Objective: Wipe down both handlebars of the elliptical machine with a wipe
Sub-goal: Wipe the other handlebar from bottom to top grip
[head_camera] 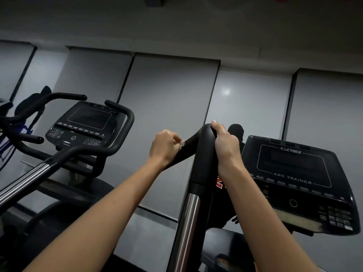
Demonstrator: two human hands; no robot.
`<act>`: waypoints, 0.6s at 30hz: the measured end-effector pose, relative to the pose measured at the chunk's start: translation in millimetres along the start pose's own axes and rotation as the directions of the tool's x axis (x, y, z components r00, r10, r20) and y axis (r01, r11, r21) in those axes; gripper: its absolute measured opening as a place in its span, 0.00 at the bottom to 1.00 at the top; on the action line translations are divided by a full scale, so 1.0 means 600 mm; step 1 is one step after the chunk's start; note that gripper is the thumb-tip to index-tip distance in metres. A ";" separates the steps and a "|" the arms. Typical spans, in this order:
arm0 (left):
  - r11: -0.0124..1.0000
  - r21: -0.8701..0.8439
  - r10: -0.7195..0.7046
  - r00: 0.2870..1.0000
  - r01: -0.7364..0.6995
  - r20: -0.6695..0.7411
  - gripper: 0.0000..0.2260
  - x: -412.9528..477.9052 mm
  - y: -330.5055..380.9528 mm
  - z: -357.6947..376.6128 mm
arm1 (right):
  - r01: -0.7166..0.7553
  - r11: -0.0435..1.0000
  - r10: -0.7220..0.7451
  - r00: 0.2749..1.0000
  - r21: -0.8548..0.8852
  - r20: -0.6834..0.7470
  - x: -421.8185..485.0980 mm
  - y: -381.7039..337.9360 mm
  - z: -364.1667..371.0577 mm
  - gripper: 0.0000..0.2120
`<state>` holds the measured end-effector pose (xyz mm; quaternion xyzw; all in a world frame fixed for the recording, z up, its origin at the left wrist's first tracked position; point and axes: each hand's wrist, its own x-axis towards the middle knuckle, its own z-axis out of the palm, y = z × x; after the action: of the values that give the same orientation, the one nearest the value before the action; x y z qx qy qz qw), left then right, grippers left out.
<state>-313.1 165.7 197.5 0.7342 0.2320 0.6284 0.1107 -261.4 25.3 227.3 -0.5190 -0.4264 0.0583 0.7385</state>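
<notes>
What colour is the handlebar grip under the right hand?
The handlebar grip under the right hand is plain black; the head view shows it best.

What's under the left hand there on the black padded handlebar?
A small crumpled white wipe peeks out from the left hand, pressed against the black padded handlebar. The hand covers most of the wipe and the handlebar beneath it.

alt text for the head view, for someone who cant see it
A person's left hand holds a small wipe against a black handlebar while the right hand grips its top. A Cybex Arc Trainer console sits to the right, another machine to the left.
</notes>
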 end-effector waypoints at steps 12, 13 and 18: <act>0.811 -0.569 0.036 0.959 0.137 0.282 0.08 0.053 0.109 -0.046 | -0.223 0.970 0.219 0.974 0.098 0.054 0.006 -0.016 -0.062 0.23; 0.814 -0.570 0.070 0.954 0.113 0.290 0.08 0.050 0.114 -0.055 | -0.189 0.977 0.190 0.982 0.095 0.002 0.013 -0.019 -0.077 0.23; 0.837 -0.547 0.223 0.921 -0.012 0.320 0.09 0.023 0.142 -0.095 | 0.103 0.995 -0.103 0.994 0.010 -0.031 0.033 -0.043 -0.115 0.13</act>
<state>-350.2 90.9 259.1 0.7922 -0.0239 0.5232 0.3133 -210.5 -25.4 252.8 -0.4928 -0.4408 0.0148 0.7501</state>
